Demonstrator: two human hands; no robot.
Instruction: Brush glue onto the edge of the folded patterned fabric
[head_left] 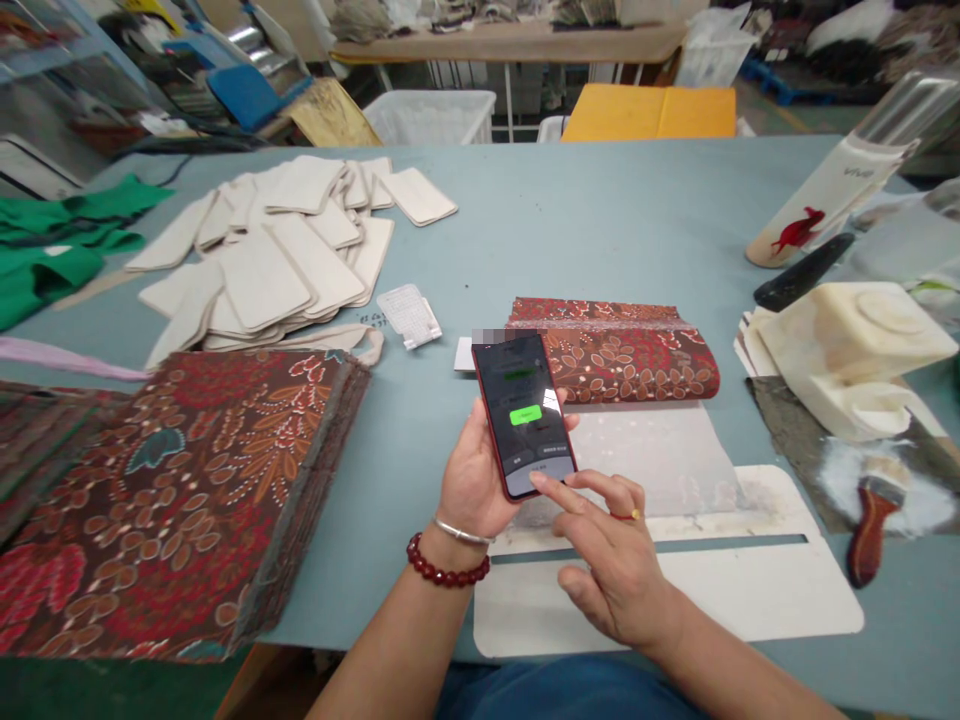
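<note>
My left hand (480, 475) is wrapped round a smartphone (521, 385) in a red case, its dark screen lit with a green bubble. A silver bangle and dark red beads circle that wrist. My right hand (611, 560) holds nothing; its index finger reaches the lower part of the screen, the other fingers apart. Under and behind the hands are a folded piece of red patterned fabric (630, 365), a translucent whitish sheet (660, 455) and a white board (690, 600) with a long slot.
A stack of patterned fabric (172, 490) lies at left, below a heap of cream padded pieces (277, 265). To the right are a brush (874, 520) on a paste-smeared cloth, a cream plastic jug (847, 345) and a tilted white container (817, 205). Green cloth (67, 235) lies far left.
</note>
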